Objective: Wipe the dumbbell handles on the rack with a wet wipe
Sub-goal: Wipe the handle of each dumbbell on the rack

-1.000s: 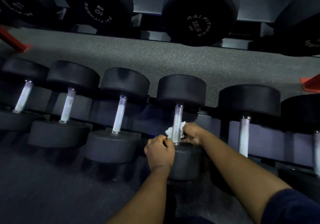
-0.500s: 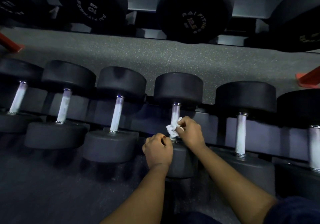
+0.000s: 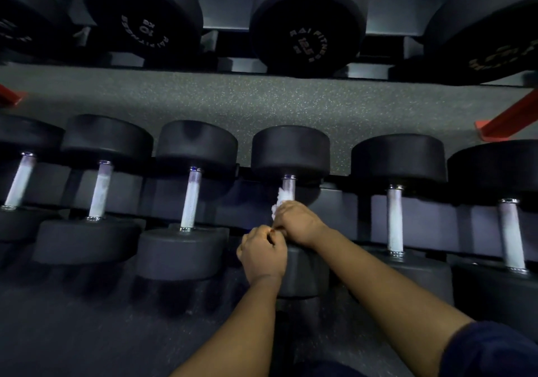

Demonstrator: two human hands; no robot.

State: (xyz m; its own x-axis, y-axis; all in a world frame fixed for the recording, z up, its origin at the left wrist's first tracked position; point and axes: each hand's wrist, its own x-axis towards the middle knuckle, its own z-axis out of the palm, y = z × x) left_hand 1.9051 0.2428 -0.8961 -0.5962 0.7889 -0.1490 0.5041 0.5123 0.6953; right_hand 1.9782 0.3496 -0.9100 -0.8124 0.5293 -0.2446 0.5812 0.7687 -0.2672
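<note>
A row of black dumbbells with pale knurled handles lies on the lower rack. On the fourth dumbbell [image 3: 291,149], my right hand [image 3: 297,222] grips a white wet wipe [image 3: 280,202] wrapped around the middle of the handle [image 3: 289,186]. The wipe bunches out above my fingers on the handle's left side. My left hand [image 3: 262,255] is a closed fist just below, over the left edge of that dumbbell's near head [image 3: 308,271]. Nothing shows in its fingers. The handle's lower end is hidden behind both hands.
Neighbouring handles stand close on both sides, one to the left [image 3: 190,199] and one to the right [image 3: 394,219]. Larger dumbbells [image 3: 305,33] sit on the upper shelf. Speckled grey floor [image 3: 262,103] shows between the tiers. Red rack feet [image 3: 506,120] are at the right and left edges.
My right hand has come over onto the handle and slid the wipe up it, away from me. My left fist has stayed by the near head.
</note>
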